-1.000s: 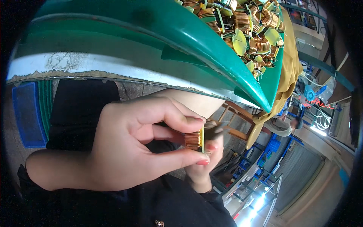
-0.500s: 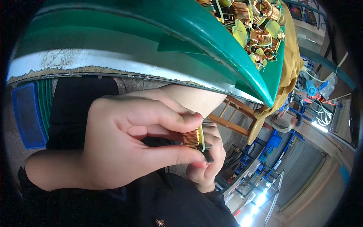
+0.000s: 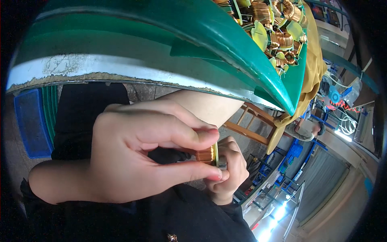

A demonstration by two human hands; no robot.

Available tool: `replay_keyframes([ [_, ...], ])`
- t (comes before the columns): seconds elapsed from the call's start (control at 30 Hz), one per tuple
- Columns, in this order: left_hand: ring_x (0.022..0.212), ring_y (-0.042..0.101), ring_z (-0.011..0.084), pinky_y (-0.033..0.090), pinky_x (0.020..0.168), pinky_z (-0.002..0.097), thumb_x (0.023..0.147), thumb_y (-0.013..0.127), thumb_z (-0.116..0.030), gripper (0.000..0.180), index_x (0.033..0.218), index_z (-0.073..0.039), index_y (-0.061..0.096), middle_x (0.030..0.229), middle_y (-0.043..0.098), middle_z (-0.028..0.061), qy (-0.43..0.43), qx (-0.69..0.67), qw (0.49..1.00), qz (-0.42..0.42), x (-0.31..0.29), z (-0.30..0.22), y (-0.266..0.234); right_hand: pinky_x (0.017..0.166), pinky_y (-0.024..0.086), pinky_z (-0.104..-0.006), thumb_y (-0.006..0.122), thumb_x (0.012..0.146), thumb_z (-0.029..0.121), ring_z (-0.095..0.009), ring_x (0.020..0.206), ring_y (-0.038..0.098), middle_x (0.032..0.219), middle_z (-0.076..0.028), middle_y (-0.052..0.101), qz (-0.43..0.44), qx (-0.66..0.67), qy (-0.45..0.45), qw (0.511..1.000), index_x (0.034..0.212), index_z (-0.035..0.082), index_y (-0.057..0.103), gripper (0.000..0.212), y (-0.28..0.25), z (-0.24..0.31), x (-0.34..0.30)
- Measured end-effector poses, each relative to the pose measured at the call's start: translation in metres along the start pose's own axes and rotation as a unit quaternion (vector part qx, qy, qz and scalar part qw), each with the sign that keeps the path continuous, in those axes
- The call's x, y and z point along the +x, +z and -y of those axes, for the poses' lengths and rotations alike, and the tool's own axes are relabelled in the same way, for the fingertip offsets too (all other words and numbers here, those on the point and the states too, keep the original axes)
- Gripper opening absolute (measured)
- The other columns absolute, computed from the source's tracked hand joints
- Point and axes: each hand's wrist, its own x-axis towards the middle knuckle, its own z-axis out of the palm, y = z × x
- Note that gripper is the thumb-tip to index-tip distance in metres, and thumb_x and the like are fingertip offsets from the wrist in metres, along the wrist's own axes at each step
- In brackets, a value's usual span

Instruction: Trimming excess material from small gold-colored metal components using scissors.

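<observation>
Thumb and fingers of my left hand [image 3: 129, 149] pinch a small coil wound with copper wire [image 3: 205, 155]. A thin yellow-green plate [image 3: 216, 154] stands against the coil's right side. My right hand [image 3: 231, 171] is closed just right of the coil, its fingers curled. Between its fingers and the plate shows a small grey metallic piece [image 3: 222, 162]; most of it is hidden, and its kind cannot be made out. Both hands are below the table edge, above my lap.
Ahead, a green tray [image 3: 238, 66] on the worn table edge [image 3: 68, 66] holds several copper coils [image 3: 284, 39] with yellow plates. A yellow cloth [image 3: 314, 76] hangs beside it. A wooden stool [image 3: 252, 127] stands beyond my hands, a blue crate [image 3: 33, 123] at left, a person [image 3: 304, 128] farther off.
My right hand's fingers have closed in tighter beside the coil, and the grey piece has turned. My left hand keeps its pinch, its thumb and fingertips shifted slightly right.
</observation>
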Motion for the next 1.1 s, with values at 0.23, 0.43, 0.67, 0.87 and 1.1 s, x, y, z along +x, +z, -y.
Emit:
replay_keyframes([
  [0.23,0.076,0.064,0.0193,0.053,0.064,0.0248,0.055,0.082,0.005,0.038,0.088,0.000,0.064,0.097,0.063,0.0154,0.054,0.010,0.998,-0.014,-0.001,-0.008,0.005,0.058,0.043,-0.0328,0.047,0.093,0.033,-0.025,0.062,0.048,0.078,-0.014,0.052,-0.049,0.030,-0.025,0.998,0.085,-0.001,0.053,0.036,0.005,-0.005,-0.003],
  [0.43,0.074,0.063,0.0188,0.053,0.061,0.0247,0.057,0.081,0.004,0.034,0.085,-0.001,0.064,0.097,0.063,0.0153,0.068,0.009,0.997,-0.018,0.002,-0.009,0.007,0.058,0.043,-0.0313,0.051,0.087,0.027,-0.022,0.063,0.049,0.079,-0.011,0.054,-0.063,0.101,-0.023,0.993,0.083,0.000,0.055,0.028,0.002,-0.010,-0.004],
  [0.67,0.074,0.064,0.0205,0.054,0.062,0.0255,0.058,0.081,0.004,0.033,0.085,-0.001,0.063,0.097,0.064,0.0152,0.099,0.011,0.995,0.001,0.001,-0.003,0.007,0.061,0.044,-0.0347,0.050,0.087,0.033,-0.024,0.067,0.050,0.079,-0.011,0.055,-0.022,0.034,0.008,0.999,0.081,0.000,0.055,0.033,-0.001,0.000,-0.001],
  [0.87,0.075,0.064,0.0210,0.054,0.063,0.0263,0.058,0.081,0.003,0.033,0.086,-0.002,0.063,0.098,0.064,0.0152,0.095,0.019,0.995,0.026,0.003,-0.005,0.002,0.062,0.044,-0.0385,0.044,0.093,0.041,-0.026,0.068,0.050,0.079,-0.013,0.054,-0.034,0.009,0.003,0.999,0.081,0.001,0.054,0.044,-0.001,0.005,-0.003],
  [1.1,0.076,0.064,0.0207,0.054,0.063,0.0262,0.059,0.081,0.002,0.033,0.086,-0.002,0.063,0.099,0.064,0.0151,0.116,0.035,0.993,0.002,-0.002,-0.006,0.008,0.064,0.044,-0.0380,0.042,0.094,0.041,-0.026,0.069,0.050,0.079,-0.013,0.054,-0.036,0.116,-0.061,0.991,0.084,0.000,0.053,0.043,0.005,-0.017,-0.005],
])
